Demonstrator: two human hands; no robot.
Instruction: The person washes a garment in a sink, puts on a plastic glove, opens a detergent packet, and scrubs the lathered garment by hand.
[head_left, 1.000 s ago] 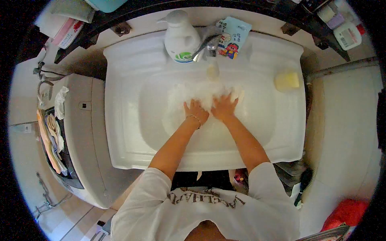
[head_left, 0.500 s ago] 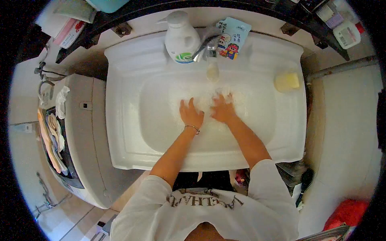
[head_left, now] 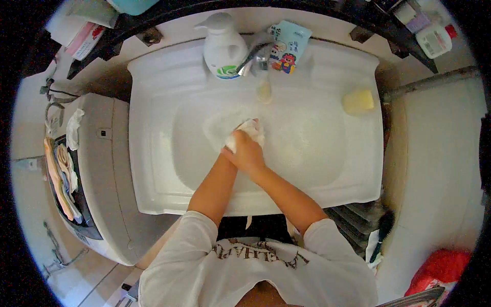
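Observation:
A wet white cloth, bunched up, is between my two hands over the sink basin. My right hand lies across the top, its fingers wrapped round the cloth and its thumb side against my left wrist. Underneath is my left hand, mostly covered by the cloth and the right hand, so its fingers cannot be made out. Shallow cloudy water surrounds them. Just behind stands the faucet, with a pale yellowish piece at its outlet.
A white pump bottle and a blue pouch stand at the sink's back edge. A yellow block sits on the right rim. To the left is a washing machine with folded cloths on it. A dark shelf overhangs the back.
My hands were apart in the water with fingers spread. The right hand has crossed left onto the left hand, and a white cloth now shows between them. The view has shifted slightly.

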